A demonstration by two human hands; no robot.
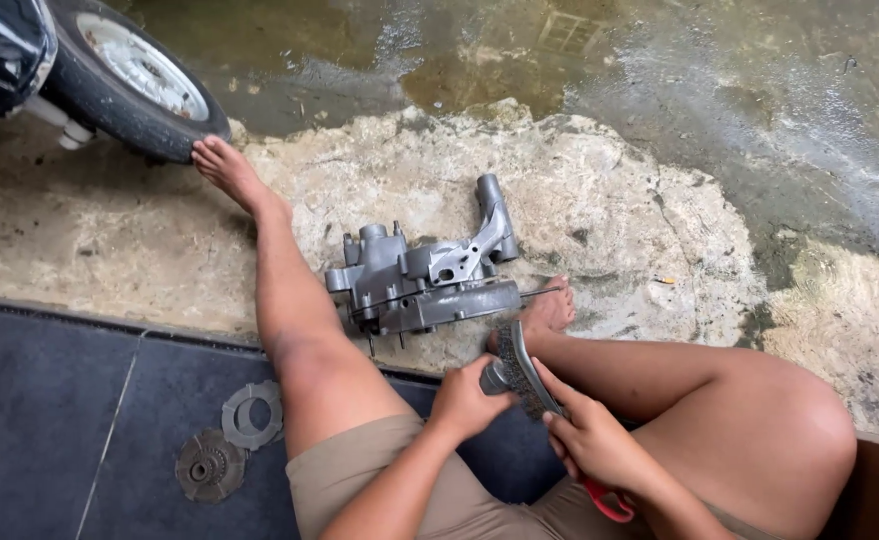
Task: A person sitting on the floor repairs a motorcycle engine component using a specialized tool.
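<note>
The person sits on the floor (40, 420), both hands closed around a curved grey brake shoe (522, 372) held between the knees. The left hand (468, 400) grips its lower end; the right hand (595, 440) steadies its side, with a red-handled tool (608, 500) tucked beneath. The shoe's long axis runs away from the body, toward the grey engine casing (422, 275) just beyond.
</note>
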